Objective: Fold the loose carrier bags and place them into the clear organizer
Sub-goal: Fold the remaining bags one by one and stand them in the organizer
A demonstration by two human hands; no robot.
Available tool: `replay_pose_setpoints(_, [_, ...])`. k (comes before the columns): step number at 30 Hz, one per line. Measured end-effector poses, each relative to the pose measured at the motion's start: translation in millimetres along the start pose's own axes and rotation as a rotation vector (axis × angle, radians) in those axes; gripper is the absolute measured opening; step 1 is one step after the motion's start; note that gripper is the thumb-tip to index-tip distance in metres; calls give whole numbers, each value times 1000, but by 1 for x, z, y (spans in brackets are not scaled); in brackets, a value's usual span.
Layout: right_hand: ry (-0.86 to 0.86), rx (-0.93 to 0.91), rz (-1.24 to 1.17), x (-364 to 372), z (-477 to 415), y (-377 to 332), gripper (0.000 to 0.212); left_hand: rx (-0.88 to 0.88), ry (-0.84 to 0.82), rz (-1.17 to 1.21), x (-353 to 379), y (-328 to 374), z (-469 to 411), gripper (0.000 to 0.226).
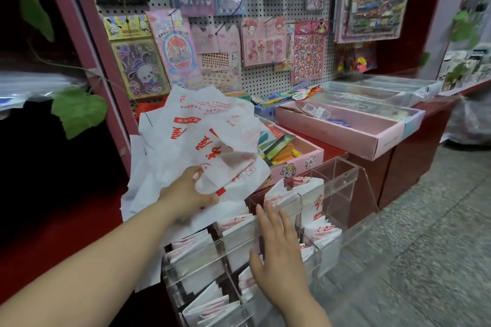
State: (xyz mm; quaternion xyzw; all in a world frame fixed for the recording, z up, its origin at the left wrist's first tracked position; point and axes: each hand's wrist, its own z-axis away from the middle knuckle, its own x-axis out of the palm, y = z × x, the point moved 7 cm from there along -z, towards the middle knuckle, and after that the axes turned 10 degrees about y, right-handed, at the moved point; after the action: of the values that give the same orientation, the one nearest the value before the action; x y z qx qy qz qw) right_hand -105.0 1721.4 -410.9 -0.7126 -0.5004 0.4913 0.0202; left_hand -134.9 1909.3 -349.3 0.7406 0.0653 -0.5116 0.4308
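Left hand: the left hand (186,194) grips a crumpled edge of the loose carrier bags (202,135), its fingers (210,198) curled round the thin plastic.
Right hand: the right hand (279,249) holds nothing. Its fingers are straight and spread wide over the clear organizer (342,175); whether they touch the acrylic cannot be told.
Loose bags: a rumpled white heap with red print rises up and away from the left fingertips. None of it looks folded.
Folded bags: the folded bags (191,244) stand on edge in the compartments under and to both sides of the right fingers, and in the rows nearer the wrist.
Free room: the compartment beyond the right fingertips, at the far corner, looks empty.
Done so far: most compartments appear filled, so a good part of the job seems done.
Left to do: the whole heap in the left grip is yet to be flattened, folded and slotted in.
Nearby: a pink box (300,164) of small goods sits just past the heap, below the pegboard (265,82).
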Motion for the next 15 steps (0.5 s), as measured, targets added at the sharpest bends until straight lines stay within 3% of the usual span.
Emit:
replay_pose_setpoints(3, [15, -9, -34, 0, 0, 1, 82, 7, 51, 168, -15, 1, -3, 87])
replay_pose_setpoints(6, [98, -46, 18, -6, -3, -2, 72, 114, 53, 95, -30, 10, -1, 62])
replay_pose_setpoints(11, [53, -43, -59, -3, -2, -5, 74, 284, 9, -245, -58, 23, 20, 86])
replay_pose_setpoints(15, [63, 28, -74, -4, -1, -11, 71, 429, 80, -274, -94, 19, 54, 49])
